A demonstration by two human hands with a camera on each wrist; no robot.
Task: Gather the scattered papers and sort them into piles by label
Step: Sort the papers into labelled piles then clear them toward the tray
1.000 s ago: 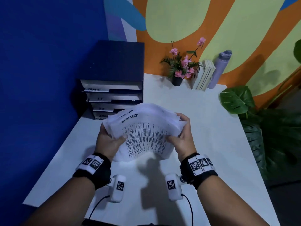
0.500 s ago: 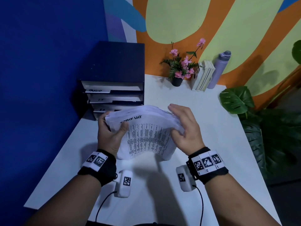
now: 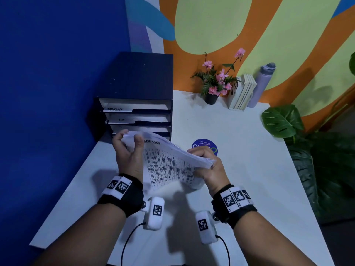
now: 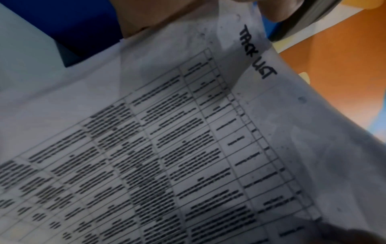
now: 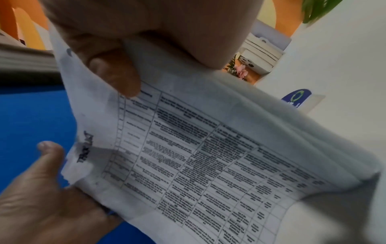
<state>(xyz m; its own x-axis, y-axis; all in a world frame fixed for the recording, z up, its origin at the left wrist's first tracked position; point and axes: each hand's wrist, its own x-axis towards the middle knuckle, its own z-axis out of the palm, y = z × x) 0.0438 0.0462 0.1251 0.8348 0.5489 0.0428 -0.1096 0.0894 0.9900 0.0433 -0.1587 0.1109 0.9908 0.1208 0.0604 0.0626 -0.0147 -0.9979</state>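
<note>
I hold a thick stack of white papers (image 3: 169,162) above the white table (image 3: 249,169). The sheet facing me is a printed table hand-labelled "TASK LIST" (image 4: 256,52). My left hand (image 3: 128,150) grips the stack's upper left corner, thumb on the facing sheet. My right hand (image 3: 207,166) grips the right edge, with the thumb (image 5: 117,74) pressed on the sheet. The stack is tilted and bowed between both hands. Behind it stands a dark blue paper organiser (image 3: 138,96) with labelled shelves that hold sheets.
A round blue sticker (image 3: 204,144) lies on the table behind my right hand. A potted pink flower (image 3: 217,85), books (image 3: 242,93) and a purple bottle (image 3: 263,83) line the back wall. Big green plant leaves (image 3: 282,121) stand at the table's right edge.
The stack has been turned and tilted. My left hand rose to its upper left corner, while my right hand slid from the top down to the right edge.
</note>
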